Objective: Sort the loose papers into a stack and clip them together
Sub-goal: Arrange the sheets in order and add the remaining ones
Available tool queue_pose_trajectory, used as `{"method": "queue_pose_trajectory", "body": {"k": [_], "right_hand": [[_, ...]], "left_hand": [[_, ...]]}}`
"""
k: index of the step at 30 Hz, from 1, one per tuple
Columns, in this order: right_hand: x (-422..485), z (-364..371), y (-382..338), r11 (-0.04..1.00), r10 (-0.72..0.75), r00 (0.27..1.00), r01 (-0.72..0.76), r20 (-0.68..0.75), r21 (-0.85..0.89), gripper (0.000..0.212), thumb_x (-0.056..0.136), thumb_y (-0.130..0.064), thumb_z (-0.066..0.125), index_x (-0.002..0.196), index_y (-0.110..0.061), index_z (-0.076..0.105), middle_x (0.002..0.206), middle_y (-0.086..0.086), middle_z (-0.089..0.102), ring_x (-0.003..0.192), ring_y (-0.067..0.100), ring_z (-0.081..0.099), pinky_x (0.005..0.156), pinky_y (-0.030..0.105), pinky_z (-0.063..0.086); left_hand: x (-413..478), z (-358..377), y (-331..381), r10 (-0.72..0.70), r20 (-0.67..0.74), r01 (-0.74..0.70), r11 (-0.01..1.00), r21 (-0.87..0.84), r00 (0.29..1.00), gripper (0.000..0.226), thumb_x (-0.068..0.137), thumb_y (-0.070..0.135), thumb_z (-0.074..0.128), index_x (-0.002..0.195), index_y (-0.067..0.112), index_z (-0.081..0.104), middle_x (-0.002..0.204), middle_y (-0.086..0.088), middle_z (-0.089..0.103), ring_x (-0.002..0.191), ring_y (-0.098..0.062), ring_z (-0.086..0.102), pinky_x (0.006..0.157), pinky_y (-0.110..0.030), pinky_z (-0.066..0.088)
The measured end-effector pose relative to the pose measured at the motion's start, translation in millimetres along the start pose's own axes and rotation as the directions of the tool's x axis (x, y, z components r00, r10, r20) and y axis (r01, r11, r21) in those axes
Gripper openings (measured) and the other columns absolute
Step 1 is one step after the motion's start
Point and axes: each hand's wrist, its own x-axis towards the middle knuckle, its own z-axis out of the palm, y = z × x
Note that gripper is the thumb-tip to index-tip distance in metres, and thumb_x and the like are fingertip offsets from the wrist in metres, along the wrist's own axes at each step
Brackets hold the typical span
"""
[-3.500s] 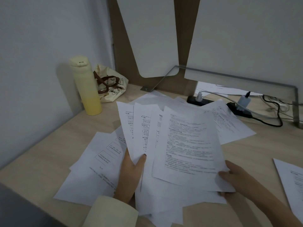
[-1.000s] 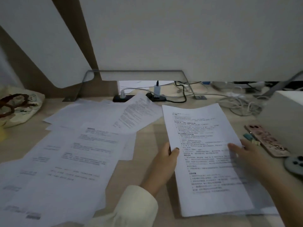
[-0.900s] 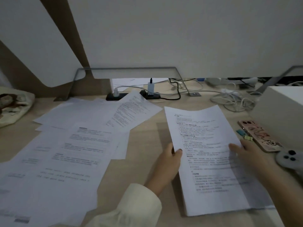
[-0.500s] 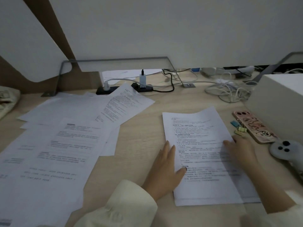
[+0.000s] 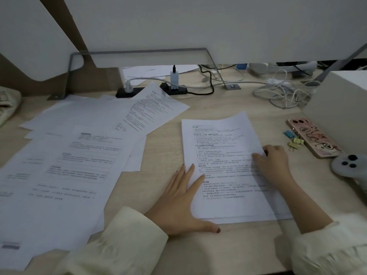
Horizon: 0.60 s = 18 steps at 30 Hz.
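A small stack of printed white papers (image 5: 222, 147) lies flat on the wooden desk (image 5: 234, 247), right of centre. My left hand (image 5: 182, 201) lies flat with straight, spread fingers along the stack's left edge and near corner. My right hand (image 5: 275, 163) rests on the stack's right edge, fingers bent at that edge. Several loose printed sheets (image 5: 79, 155) are spread and overlapping across the left half of the desk. Small binder clips (image 5: 294, 140), blue and yellow-green, sit just right of the stack, beside a phone.
A phone in a pink case (image 5: 313, 137) lies at the right, with a grey controller (image 5: 349, 165) near it and a white box (image 5: 341, 104) behind. Power strips (image 5: 172, 90) and tangled cables (image 5: 282, 92) run along the back. A cloth bag (image 5: 8, 104) sits far left.
The fanned sheets I held earlier now lie on the desk at the left. The stack I held up at the right has come down flat, and my left hand has opened onto its edge.
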Motion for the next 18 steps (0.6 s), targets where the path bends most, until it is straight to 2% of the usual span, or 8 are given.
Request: {"method": "queue_pose_trajectory", "body": {"k": [3, 5, 9, 11, 13, 16, 18], "right_hand": [[-2.0, -0.8, 2.1, 1.0, 0.01, 1.0, -0.011, 0.022, 0.016, 0.024, 0.089, -0.014, 0.052, 0.104, 0.004, 0.059, 0.127, 0.022, 0.043, 0.119, 0.034, 0.039, 0.1, 0.036, 0.033], [-2.8, -1.2, 3.3, 1.0, 0.008, 0.999, -0.009, 0.032, 0.018, 0.024, 0.089, -0.013, 0.053, 0.104, 0.004, 0.058, 0.128, 0.022, 0.043, 0.119, 0.034, 0.039, 0.101, 0.037, 0.033], [-7.8, -1.9, 1.0, 1.0, -0.008, 1.0, 0.008, 0.013, 0.012, 0.043, 0.087, -0.011, 0.056, 0.128, 0.0, 0.047, 0.133, 0.021, 0.041, 0.123, 0.036, 0.039, 0.105, 0.041, 0.031], [-10.2, -2.3, -1.2, 1.0, -0.017, 1.0, 0.016, 0.017, 0.014, 0.051, 0.087, -0.01, 0.057, 0.134, -0.003, 0.041, 0.136, 0.021, 0.039, 0.125, 0.036, 0.038, 0.107, 0.043, 0.031], [-12.7, -2.6, -6.2, 0.998, -0.016, 0.999, 0.019, 0.034, -0.065, 0.055, 0.087, -0.014, 0.057, 0.138, -0.005, 0.037, 0.141, 0.022, 0.035, 0.129, 0.037, 0.033, 0.109, 0.043, 0.027], [-20.4, -0.9, -25.0, 0.982, -0.085, 0.994, 0.096, 0.071, -0.164, 0.049, 0.088, -0.019, 0.057, 0.134, -0.008, 0.044, 0.145, 0.021, 0.028, 0.133, 0.037, 0.025, 0.111, 0.039, 0.021], [-27.2, 3.2, -46.9, 0.959, -0.195, 0.972, 0.217, 0.129, -0.182, 0.044, 0.088, -0.02, 0.059, 0.13, -0.01, 0.05, 0.145, 0.019, 0.029, 0.134, 0.035, 0.025, 0.111, 0.035, 0.019]], "left_hand": [[-7.3, 0.0, 1.0, 0.024, -0.005, -0.024, 1.0, -0.004, 1.0, 0.11, 0.065, 0.074, 0.057, 0.144, 0.039, -0.011, 0.148, 0.018, -0.035, 0.134, -0.005, -0.038, 0.113, -0.029, -0.017], [-10.5, 0.1, 1.9, 0.028, -0.024, -0.028, 1.0, -0.01, 0.999, 0.105, 0.068, 0.073, 0.055, 0.145, 0.038, -0.009, 0.149, 0.019, -0.031, 0.135, -0.004, -0.036, 0.111, -0.025, -0.018], [-14.5, 1.8, 4.2, 0.041, -0.075, -0.035, 0.996, 0.078, 0.996, 0.093, 0.076, 0.075, 0.039, 0.146, 0.034, -0.005, 0.154, 0.014, -0.023, 0.138, -0.006, -0.03, 0.11, -0.023, -0.018], [-14.7, 1.6, 5.5, 0.058, -0.111, -0.044, 0.991, 0.124, 0.992, 0.096, 0.069, 0.08, 0.024, 0.148, 0.03, 0.0, 0.156, 0.01, -0.018, 0.14, -0.007, -0.025, 0.107, -0.02, -0.02], [-14.9, 0.5, 5.2, 0.066, -0.116, -0.051, 0.991, 0.126, 0.991, 0.099, 0.063, 0.078, 0.018, 0.148, 0.029, 0.003, 0.158, 0.009, -0.012, 0.142, -0.008, -0.019, 0.107, -0.019, -0.019], [-18.7, -5.6, 3.5, 0.063, -0.096, -0.054, 0.995, 0.089, 0.993, 0.092, 0.072, 0.078, 0.032, 0.147, 0.03, 0.009, 0.158, 0.011, -0.005, 0.144, -0.006, -0.012, 0.11, -0.02, -0.013], [-24.4, -14.2, -0.9, 0.029, -0.132, -0.026, 0.999, 0.024, 0.991, 0.078, 0.083, 0.066, 0.039, 0.147, 0.029, 0.015, 0.158, 0.011, 0.001, 0.145, -0.005, -0.004, 0.11, -0.019, -0.007]]}}
